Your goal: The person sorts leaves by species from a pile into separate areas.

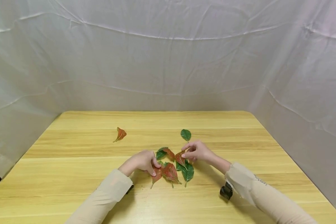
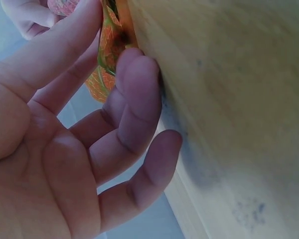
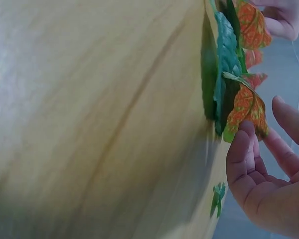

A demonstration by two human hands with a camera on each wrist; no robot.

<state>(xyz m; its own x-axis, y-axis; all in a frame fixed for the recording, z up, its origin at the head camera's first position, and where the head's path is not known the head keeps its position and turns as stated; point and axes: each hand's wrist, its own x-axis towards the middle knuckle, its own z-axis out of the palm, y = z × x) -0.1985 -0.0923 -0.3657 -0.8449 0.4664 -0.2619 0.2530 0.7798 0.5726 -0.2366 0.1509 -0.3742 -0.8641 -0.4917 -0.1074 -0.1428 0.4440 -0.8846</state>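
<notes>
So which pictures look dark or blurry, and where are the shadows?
Head view: bright, soft shadows on the table by the sleeves; left wrist view: dimmer and hazy, dark shadow beside the left hand; right wrist view: slightly blurry table, pale glare at left, broad shadow near the right hand.

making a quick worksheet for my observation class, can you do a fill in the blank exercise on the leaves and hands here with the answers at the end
1. In the head view, the stray red leaf lies to the ____ of the stray green leaf.
2. The left hand has its thumb on a leaf whose colour in the head view is ____.
3. The hand nearer the stray green leaf is the person's ____ hand.

Missing words: left; red; right.
</notes>
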